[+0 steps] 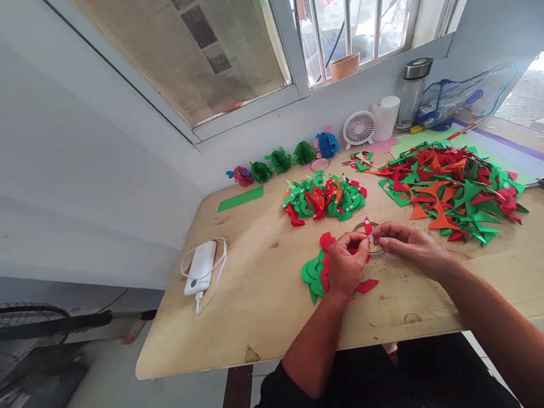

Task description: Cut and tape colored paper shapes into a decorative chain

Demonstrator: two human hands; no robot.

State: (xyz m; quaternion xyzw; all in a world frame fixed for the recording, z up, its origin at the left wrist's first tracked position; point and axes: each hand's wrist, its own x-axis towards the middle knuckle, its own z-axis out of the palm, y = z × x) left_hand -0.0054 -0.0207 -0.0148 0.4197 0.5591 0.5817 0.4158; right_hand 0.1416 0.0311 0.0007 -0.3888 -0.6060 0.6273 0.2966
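Note:
My left hand (pixel 349 265) is closed in a pinch on a red paper piece (pixel 368 225), which sticks up past the fingertips. Close against it, my right hand (pixel 414 248) pinches at a small whitish bit (pixel 371 238), possibly tape; the fingers partly hide it. Beneath both hands lies a thin ring (pixel 377 251) that looks like a roll of tape. Green cut-outs (pixel 313 276) and red cut-outs (pixel 326 240) are heaped beside and partly under my left hand. One red pointed piece (pixel 367 286) lies near my left wrist.
Beyond my hands is a pile of cut-outs with white patches (pixel 323 195). A large heap of paper scraps (pixel 454 190) spreads at the right. Folded paper figures (pixel 280 161), a small fan (pixel 359 129) and a bottle (pixel 413 93) line the wall. A power bank (pixel 201 268) sits left.

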